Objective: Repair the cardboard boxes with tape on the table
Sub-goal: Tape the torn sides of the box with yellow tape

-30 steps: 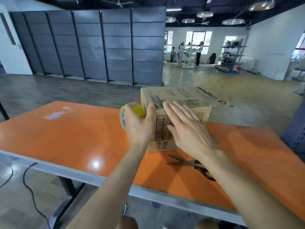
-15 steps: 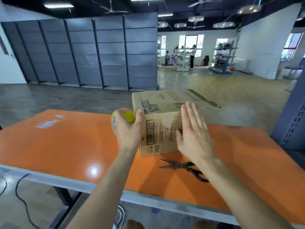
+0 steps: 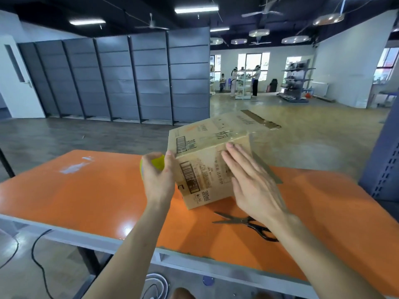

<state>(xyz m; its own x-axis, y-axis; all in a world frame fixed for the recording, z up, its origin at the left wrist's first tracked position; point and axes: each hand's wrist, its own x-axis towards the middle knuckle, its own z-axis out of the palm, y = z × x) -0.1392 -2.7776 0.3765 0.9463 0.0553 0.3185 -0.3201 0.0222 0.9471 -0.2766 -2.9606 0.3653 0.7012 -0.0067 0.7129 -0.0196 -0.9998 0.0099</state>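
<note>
Head view shows your left grip (image 3: 158, 182) curled round the yellow tape roll (image 3: 158, 165), held against the left edge of the cardboard box (image 3: 203, 167), with the thumb on the box's upper left corner. Your right grip (image 3: 252, 186) lies flat, fingers straight and together, pressed on the box's near face just below its top edge, holding nothing. The box stands tilted on the orange bench (image 3: 86, 201) between both grips, and black-handled scissors (image 3: 235, 220) lie on the bench just nearer you, beneath your right wrist.
</note>
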